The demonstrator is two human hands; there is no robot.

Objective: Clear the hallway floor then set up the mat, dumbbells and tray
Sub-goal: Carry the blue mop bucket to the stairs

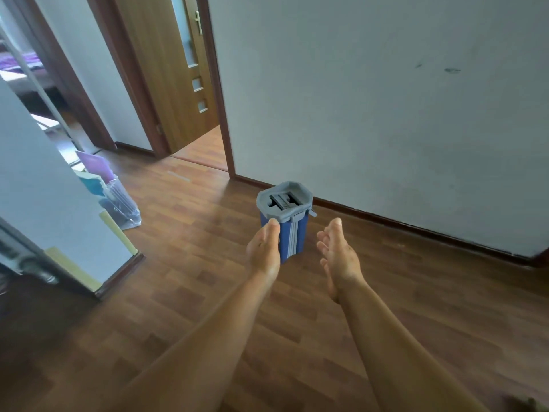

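Bucket (293, 233) stands between left hand (264, 251) and right hand (338, 254), both straight-fingered, gripping nothing. Wall (386, 114) runs just behind; floor (184, 233) opens leftward.

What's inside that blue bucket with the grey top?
Through the hole in the grey top you can see a dark slotted plastic piece. Whatever lies lower in the blue bucket is hidden by that top and the walls.
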